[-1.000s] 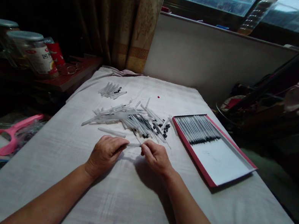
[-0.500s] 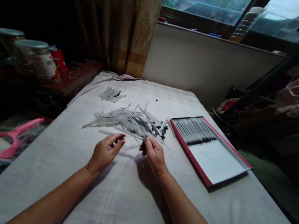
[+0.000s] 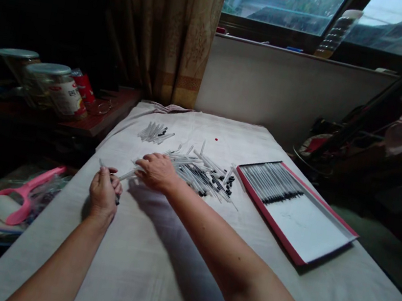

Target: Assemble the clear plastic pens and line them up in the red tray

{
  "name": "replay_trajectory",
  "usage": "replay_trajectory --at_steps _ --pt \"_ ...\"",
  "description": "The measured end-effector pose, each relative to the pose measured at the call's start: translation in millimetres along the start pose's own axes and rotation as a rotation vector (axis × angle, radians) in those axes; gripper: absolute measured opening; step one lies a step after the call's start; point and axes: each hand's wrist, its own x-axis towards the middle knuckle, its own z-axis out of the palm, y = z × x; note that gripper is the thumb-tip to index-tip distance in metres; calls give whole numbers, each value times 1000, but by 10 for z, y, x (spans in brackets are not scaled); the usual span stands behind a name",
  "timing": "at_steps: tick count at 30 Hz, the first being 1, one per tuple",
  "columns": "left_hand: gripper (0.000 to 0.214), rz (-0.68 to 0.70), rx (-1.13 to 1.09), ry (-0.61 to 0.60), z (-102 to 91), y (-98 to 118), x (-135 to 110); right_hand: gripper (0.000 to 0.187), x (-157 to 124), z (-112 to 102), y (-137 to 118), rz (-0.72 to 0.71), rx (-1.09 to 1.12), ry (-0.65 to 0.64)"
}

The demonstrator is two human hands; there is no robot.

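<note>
My left hand [image 3: 104,191] is closed around a pen, apparently a clear barrel; a pale end sticks out above the thumb and a black piece shows below the fingers. My right hand [image 3: 157,171] reaches over the left end of the pile, fingers stretched out and slightly apart, palm down. A clear pen barrel [image 3: 127,175] lies between the two hands, its far end under the right fingers. Around them spreads a pile of clear barrels and dark refills [image 3: 196,175]. Small black caps [image 3: 230,184] lie at its right side.
A red-edged box tray [image 3: 298,235] at the right holds a row of black-ended pens [image 3: 271,181]. Farther back lie a smaller group of barrels [image 3: 152,131] and a tiny red piece [image 3: 216,139]. Jars [image 3: 58,89] stand on a side table at the left.
My left hand has moved left and closed around a pen. My right hand has crossed leftward from the pile's front to its left end. The view has shifted slightly.
</note>
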Motion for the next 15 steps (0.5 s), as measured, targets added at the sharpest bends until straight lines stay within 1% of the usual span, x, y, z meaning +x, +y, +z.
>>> replay_trajectory --at_steps 3,4,6,9,13,15 --pt "37 27 39 -33 -25 -49 6 49 330 205 -60 -55 -27 -107" --pt "37 39 52 -43 -22 -57 -3 51 382 261 -63 -52 -31 -138" --pt "37 47 66 -49 -15 -60 -18 54 394 334 -31 -34 -40 -159" --pt "36 40 69 -45 -14 -60 -21 48 214 330 115 -56 -64 -130" --pt "35 43 143 -95 -23 -80 -31 29 -243 179 414 -195 -51 -98" --pt "35 37 210 -140 -23 -100 -45 24 -492 88 571 -231 -18 -76"
